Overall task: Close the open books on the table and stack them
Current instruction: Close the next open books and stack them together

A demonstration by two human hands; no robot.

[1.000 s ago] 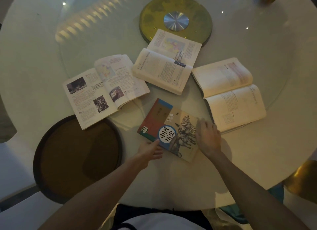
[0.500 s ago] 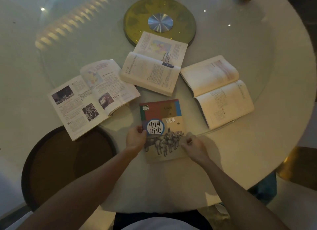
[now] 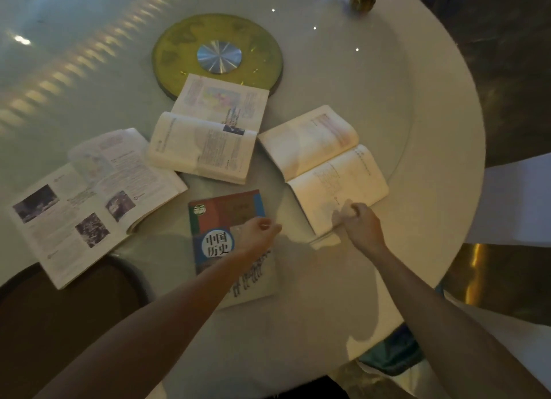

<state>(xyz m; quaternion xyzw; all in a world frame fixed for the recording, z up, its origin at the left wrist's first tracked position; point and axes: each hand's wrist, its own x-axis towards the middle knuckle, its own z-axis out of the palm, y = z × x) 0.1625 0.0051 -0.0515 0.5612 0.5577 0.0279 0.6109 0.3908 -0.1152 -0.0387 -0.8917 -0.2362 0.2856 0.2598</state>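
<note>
1. Closed book (image 3: 228, 219), red/blue cover with a round title badge, lies flat on the near part of the white round surface (image 3: 432, 130), cover up. Base of the stack, by my read.
2. Left hand (image 3: 258, 234) hovers over the closed book's right side, fingers loosely curled, nothing in it. Contact with the cover: cannot tell, blurred.
3. Right hand (image 3: 359, 221) is at the near corner of the right open book (image 3: 322, 166), fingers curled at the page edge. Looks like a pinch on the corner; blur makes a firm grip unclear.
4. Right open book: thick paperback, pages bowed up either side of the spine. Judged moderately heavy, floppy covers, soft page block. Best hold: outer edge of the near half, fold it over onto the far half, then grip at the spine side to lift.
5. Middle open book (image 3: 205, 142) lies just beyond the closed one, its far edge overlapping the yellow-green disc (image 3: 217, 56). Also thick; same handling.
6. Left open book (image 3: 89, 199) is thinner, glossy illustrated pages, overhanging the surface edge above a dark round tray (image 3: 59, 324). Likely light and slippery; slide it inward before closing.
7. Glossy surface: books may skid when pushed, so press down while folding.
8. Three books open, one closed, none stacked.
</note>
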